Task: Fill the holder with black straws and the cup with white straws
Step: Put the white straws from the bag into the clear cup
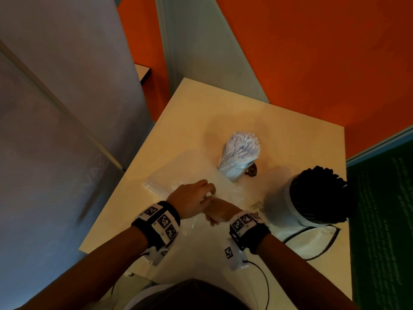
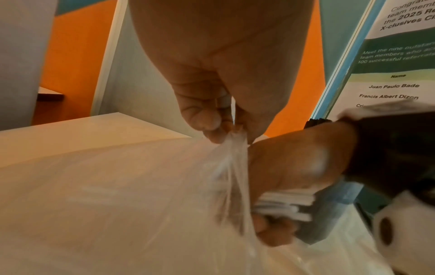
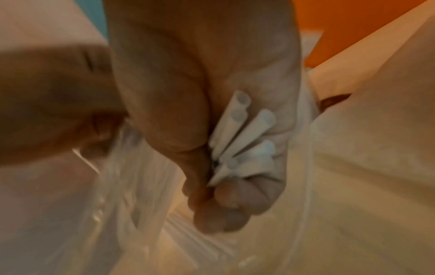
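Note:
A clear cup (image 1: 234, 170) packed with white straws (image 1: 242, 143) stands mid-table. To its right a white holder (image 1: 282, 206) is full of black straws (image 1: 319, 193). A clear plastic bag (image 1: 176, 175) lies in front of the cup. My left hand (image 1: 209, 191) pinches the bag's edge (image 2: 233, 141) between thumb and fingers. Just beside it, my right hand (image 1: 214, 217) reaches into the bag and grips a small bunch of white straws (image 3: 244, 141), whose ends stick out behind the fist (image 2: 282, 206). More straws lie in the bag (image 3: 195, 240).
A second flat plastic bag (image 1: 312, 240) lies under and in front of the holder. A small dark object (image 1: 252, 172) sits against the cup. The cream table (image 1: 201, 113) ends near grey partitions on the left and a green board (image 1: 380, 220) on the right.

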`<action>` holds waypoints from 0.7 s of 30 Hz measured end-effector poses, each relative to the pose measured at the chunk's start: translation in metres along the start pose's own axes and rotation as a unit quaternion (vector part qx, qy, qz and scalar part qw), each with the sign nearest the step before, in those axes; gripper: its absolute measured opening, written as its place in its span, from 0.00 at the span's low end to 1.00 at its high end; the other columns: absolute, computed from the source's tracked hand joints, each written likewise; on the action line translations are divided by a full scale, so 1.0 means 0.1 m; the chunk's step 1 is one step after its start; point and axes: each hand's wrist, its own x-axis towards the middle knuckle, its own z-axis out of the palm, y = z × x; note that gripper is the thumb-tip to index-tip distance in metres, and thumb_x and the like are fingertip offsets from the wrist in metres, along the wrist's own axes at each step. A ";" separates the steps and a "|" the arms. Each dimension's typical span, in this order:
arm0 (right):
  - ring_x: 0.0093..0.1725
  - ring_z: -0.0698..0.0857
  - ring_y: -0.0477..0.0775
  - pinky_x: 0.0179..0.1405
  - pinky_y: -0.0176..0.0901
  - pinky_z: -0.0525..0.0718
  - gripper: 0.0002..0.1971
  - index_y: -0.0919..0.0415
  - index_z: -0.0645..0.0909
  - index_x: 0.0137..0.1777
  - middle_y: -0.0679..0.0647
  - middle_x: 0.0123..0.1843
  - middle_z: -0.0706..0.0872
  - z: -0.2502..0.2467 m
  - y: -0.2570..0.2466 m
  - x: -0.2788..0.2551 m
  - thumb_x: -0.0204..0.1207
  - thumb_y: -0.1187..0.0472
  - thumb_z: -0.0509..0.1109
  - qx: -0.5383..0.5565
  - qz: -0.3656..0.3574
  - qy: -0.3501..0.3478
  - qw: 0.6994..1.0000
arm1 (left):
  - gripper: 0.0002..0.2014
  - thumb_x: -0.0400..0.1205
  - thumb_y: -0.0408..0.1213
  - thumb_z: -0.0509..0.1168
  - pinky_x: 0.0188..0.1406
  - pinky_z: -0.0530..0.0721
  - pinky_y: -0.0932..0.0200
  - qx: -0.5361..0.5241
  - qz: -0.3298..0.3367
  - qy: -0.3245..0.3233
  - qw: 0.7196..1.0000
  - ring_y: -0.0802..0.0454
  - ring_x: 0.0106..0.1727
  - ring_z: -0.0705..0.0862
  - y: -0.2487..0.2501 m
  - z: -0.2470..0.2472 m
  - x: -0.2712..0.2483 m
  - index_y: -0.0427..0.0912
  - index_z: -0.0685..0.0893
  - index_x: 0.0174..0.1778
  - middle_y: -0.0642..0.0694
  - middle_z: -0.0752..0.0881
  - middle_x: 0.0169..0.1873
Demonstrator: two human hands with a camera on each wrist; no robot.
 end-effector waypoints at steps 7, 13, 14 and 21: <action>0.24 0.79 0.50 0.29 0.43 0.78 0.12 0.59 0.72 0.41 0.52 0.30 0.78 -0.35 0.41 -0.64 0.84 0.53 0.60 -0.084 0.025 -0.034 0.996 | 0.35 0.77 0.61 0.64 0.67 0.66 0.53 0.070 0.082 0.012 0.994 0.49 0.70 0.70 0.05 0.22 0.07 0.46 0.68 0.77 0.49 0.73 0.68; 0.23 0.78 0.49 0.23 0.37 0.75 0.12 0.59 0.72 0.39 0.52 0.30 0.78 -0.59 0.40 -1.37 0.83 0.55 0.61 -0.126 0.020 -0.022 0.992 | 0.36 0.79 0.53 0.67 0.61 0.76 0.53 0.011 0.150 -0.053 0.987 0.47 0.60 0.81 0.52 0.37 0.25 0.50 0.61 0.80 0.46 0.83 0.62; 0.24 0.79 0.48 0.23 0.36 0.78 0.11 0.59 0.75 0.42 0.52 0.31 0.80 -0.65 0.36 -1.51 0.83 0.54 0.62 -0.121 0.007 -0.012 0.993 | 0.30 0.81 0.48 0.65 0.52 0.81 0.52 -0.003 0.142 -0.043 0.989 0.44 0.52 0.85 0.58 0.35 0.27 0.51 0.64 0.79 0.44 0.87 0.55; 0.56 0.85 0.49 0.58 0.44 0.83 0.28 0.57 0.81 0.63 0.54 0.59 0.87 -0.94 0.51 -1.88 0.80 0.38 0.53 0.167 -0.217 0.311 0.910 | 0.12 0.84 0.41 0.61 0.32 0.72 0.56 0.009 0.108 0.014 0.994 0.38 0.38 0.85 0.56 0.05 0.39 0.49 0.80 0.62 0.39 0.88 0.42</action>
